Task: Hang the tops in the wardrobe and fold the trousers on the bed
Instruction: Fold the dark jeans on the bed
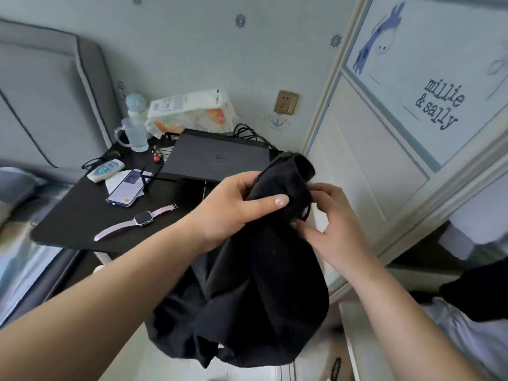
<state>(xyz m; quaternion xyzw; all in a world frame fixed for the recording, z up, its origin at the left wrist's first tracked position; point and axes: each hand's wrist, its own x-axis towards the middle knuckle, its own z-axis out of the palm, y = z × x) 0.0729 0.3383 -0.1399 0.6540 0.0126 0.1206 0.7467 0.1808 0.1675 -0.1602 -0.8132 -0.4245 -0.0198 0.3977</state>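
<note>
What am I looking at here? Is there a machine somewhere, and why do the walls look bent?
No machine: this is one picture from a wide-angle camera worn on a person's head, looking forward and down, so the room curves at the edges. The two bare arms are the wearer's own. The left hand grips a black garment near its top, thumb laid across the cloth; the right hand pinches the same cloth from the other side. The rest hangs loose below. Behind stands a dark table bearing a closed laptop, a phone, a watch, a clear cup and a tissue pack. At right is a pale wardrobe door; at left, a grey padded headboard.
</note>
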